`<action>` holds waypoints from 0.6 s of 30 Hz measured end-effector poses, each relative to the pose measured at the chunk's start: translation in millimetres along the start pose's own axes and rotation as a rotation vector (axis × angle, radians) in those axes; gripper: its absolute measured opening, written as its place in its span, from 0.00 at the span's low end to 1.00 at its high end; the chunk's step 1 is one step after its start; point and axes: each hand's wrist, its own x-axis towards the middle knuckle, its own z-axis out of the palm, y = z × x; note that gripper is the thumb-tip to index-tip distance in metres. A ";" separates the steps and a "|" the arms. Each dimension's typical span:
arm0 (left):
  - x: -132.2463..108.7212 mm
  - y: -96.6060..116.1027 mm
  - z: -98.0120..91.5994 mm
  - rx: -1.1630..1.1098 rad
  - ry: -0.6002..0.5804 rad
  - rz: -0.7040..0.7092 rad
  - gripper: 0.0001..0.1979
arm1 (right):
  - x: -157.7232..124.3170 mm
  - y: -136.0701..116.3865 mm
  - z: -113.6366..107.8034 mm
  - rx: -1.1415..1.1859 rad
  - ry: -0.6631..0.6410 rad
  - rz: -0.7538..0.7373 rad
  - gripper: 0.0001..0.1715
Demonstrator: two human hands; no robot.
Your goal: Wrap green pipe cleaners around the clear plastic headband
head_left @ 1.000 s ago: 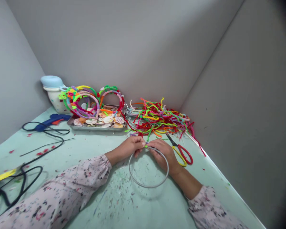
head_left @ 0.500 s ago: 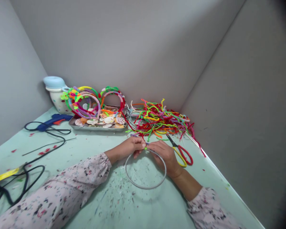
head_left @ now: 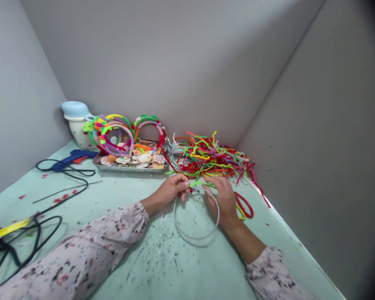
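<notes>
A thin pale ring (head_left: 196, 238) is upright above the tabletop, its top edge wound with a bit of purple and red. My left hand (head_left: 175, 187) pinches it at the top left, where fuzzy wire meets the hoop. From there a bright green pipe cleaner (head_left: 200, 183) stretches right, passing between the parted thumb and fingers of my right hand (head_left: 221, 198). That hand is at the ring's upper right side, fingers curved and apart. Behind it lie scissors (head_left: 245, 205) with red and yellow handles, their blades hidden.
A metal tray (head_left: 128, 169) of shells holds several colourful wrapped hoops (head_left: 117, 139). Right of it is a heap of pipe cleaners (head_left: 212, 156). At left are a blue glue gun (head_left: 71, 159), its black cord (head_left: 79, 189), and a white cup (head_left: 78, 127) with a blue lid.
My right hand's fingers have parted and lifted, and more of the green pipe cleaner shows. The ring has shifted slightly right and turned; my left hand still pinches it. The view has shifted slightly.
</notes>
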 end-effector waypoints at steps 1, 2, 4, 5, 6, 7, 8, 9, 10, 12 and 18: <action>0.2 -0.7 -0.4 0.000 0.003 0.005 0.14 | -0.2 -0.3 -0.3 0.027 0.034 0.059 0.10; 0.3 -1.3 -0.7 0.002 0.006 0.010 0.14 | -0.7 -0.7 -0.6 0.070 0.048 0.125 0.09; 0.3 -2.1 -1.0 0.009 0.012 0.018 0.14 | -2.0 -1.4 -1.3 0.190 0.016 0.260 0.11; 0.3 -2.3 -1.1 0.013 0.017 0.022 0.14 | -2.7 -1.6 -1.6 0.257 -0.006 0.323 0.13; 0.2 -2.4 -1.1 0.017 0.022 0.028 0.14 | -3.3 -1.6 -1.9 0.322 -0.020 0.382 0.15; 0.1 -2.4 -1.0 0.020 0.027 0.033 0.14 | -3.7 -1.4 -2.1 0.387 -0.030 0.440 0.18; 0.1 -2.4 -0.9 0.024 0.030 0.037 0.14 | -3.8 -1.1 -2.2 0.448 -0.053 0.499 0.20; 0.0 -2.3 -0.7 0.029 0.030 0.040 0.14 | -3.5 -0.7 -2.2 0.505 -0.094 0.553 0.22; -0.2 -2.2 -0.5 0.036 0.026 0.043 0.14 | -2.9 -0.2 -2.2 0.557 -0.153 0.593 0.24; -0.6 -2.1 -0.1 0.059 0.012 0.044 0.13 | -1.1 0.6 -2.2 0.636 -0.284 0.624 0.25; -3.3 -0.9 1.2 0.143 -0.032 0.051 0.12 | 4.4 1.1 -6.8 0.713 -0.509 0.570 0.22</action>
